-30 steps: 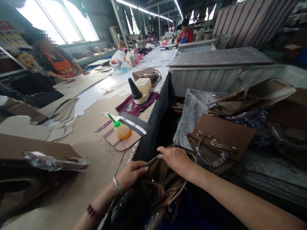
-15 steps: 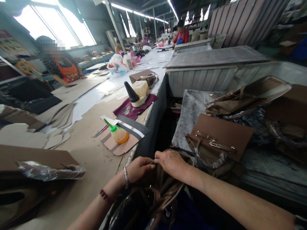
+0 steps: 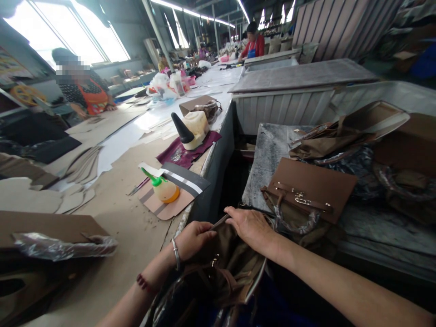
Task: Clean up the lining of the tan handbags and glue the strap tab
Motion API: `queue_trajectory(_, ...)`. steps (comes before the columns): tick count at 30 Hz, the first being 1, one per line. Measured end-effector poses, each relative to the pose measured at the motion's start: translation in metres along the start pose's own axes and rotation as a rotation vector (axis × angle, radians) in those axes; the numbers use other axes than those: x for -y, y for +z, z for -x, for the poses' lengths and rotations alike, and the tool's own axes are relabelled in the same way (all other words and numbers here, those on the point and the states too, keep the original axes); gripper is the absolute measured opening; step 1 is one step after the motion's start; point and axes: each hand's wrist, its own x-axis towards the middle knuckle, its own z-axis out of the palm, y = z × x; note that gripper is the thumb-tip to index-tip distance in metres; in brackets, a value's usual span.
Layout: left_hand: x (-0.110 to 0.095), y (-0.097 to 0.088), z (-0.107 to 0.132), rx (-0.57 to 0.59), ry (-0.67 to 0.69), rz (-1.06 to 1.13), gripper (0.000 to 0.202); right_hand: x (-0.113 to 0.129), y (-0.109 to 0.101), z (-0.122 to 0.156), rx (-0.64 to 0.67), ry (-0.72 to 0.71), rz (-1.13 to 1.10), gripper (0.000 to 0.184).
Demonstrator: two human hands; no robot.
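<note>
The left hand (image 3: 195, 239) and right hand (image 3: 251, 227), slightly apart, pinch the rim of an open brown handbag (image 3: 238, 261) at the near right edge of the bench (image 3: 127, 215), where a dark gap (image 3: 235, 181) leaves room before the grey slab (image 3: 264, 154), and a squeeze bottle (image 3: 164, 190) stands just inside that edge.
</note>
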Motion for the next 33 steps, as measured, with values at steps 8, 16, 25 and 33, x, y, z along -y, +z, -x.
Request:
queue_trajectory(8, -0.0029, 0.0005, 0.0031, 0.003, 0.015, -0.065, 0.037, 0.0022, -0.0043, -0.0004, 0.025, 0.004, 0.006, 0.019)
queue_trajectory(16, 0.0007, 0.0008, 0.0045, 0.013, 0.006, -0.036, 0.038, 0.0019, -0.0035, -0.0013, 0.038, 0.013, 0.003, 0.018)
queue_trajectory(25, -0.0003, 0.0016, 0.0025, 0.027, -0.024, 0.002, 0.041, 0.0025, -0.0055, 0.0008, 0.074, 0.019, 0.002, 0.018)
queue_trajectory(33, -0.0058, 0.0011, 0.0015, 0.041, -0.072, -0.033, 0.042, 0.002, -0.0028, -0.0059, 0.069, 0.023, 0.026, 0.016)
